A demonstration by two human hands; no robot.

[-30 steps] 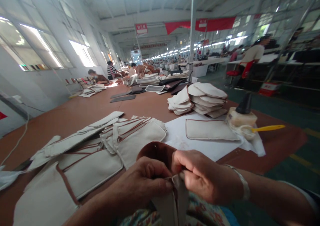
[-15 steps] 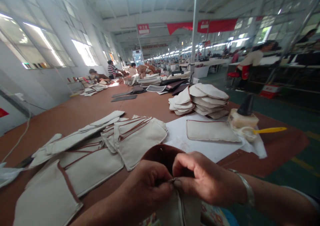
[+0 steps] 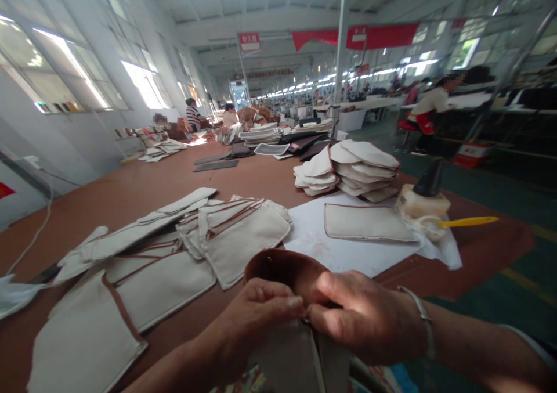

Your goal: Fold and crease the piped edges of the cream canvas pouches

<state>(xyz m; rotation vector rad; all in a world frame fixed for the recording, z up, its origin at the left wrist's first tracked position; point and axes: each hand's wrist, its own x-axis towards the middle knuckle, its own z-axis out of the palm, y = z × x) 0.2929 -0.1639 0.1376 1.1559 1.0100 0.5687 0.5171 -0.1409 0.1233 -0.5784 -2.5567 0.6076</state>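
Left hand (image 3: 263, 314) and right hand (image 3: 368, 317) are pinching the pouch (image 3: 287, 358) near its seam, this side of the paper (image 3: 326, 251); it's seeming light, soft, best held there

No text legible; red sign (image 3: 249, 42) too blurred.

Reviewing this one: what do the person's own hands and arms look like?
Right hand: gloveless, silvery bangle at the wrist, dark sleeve with a pale edge farther up the arm. Left hand: gloveless, no jewellery or sleeve visible.
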